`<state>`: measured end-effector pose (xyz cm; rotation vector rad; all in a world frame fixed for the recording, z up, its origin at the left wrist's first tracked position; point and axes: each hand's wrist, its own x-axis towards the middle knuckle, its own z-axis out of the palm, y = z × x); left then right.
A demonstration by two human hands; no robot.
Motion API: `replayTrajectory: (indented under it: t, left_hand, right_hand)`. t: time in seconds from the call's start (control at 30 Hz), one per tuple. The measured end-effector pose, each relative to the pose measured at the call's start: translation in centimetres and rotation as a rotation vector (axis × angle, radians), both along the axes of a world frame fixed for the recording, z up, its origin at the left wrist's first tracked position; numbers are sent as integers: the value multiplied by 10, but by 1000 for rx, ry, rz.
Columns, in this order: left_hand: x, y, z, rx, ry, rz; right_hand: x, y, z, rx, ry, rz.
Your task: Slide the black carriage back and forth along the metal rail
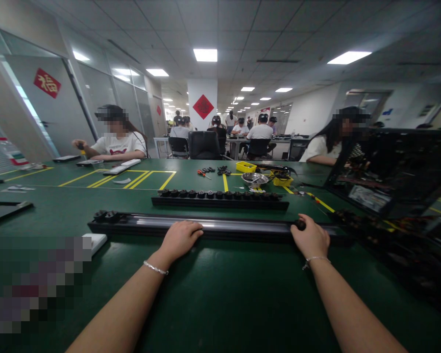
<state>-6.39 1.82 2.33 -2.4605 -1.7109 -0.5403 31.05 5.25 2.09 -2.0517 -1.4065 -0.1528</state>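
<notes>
A long black channel (143, 223) with a shiny strip inside lies across the green table in front of me. Two black round parts (112, 215) sit at its left end. My left hand (182, 239) rests on the channel's near edge at the middle, fingers together over the rim. Toward the channel's right end, my right hand (310, 235) has its thumb and fingers closed round a small black round part (300, 224). Behind it lies a shorter black strip (220, 201) with a row of several black round parts.
Farther back are a metal bowl (255, 179), yellow trays (246, 167) and an orange screwdriver (202, 173). An open black case (393, 171) stands at right. A white power strip (95, 242) lies at left. Two people sit across the table.
</notes>
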Motion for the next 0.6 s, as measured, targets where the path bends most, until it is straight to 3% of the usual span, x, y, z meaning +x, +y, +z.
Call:
replayTrajectory:
  t: [0.6]
  left_hand:
    - [1, -1, 0, -3, -7, 5]
  right_hand:
    - [8, 1, -1, 20, 0, -19]
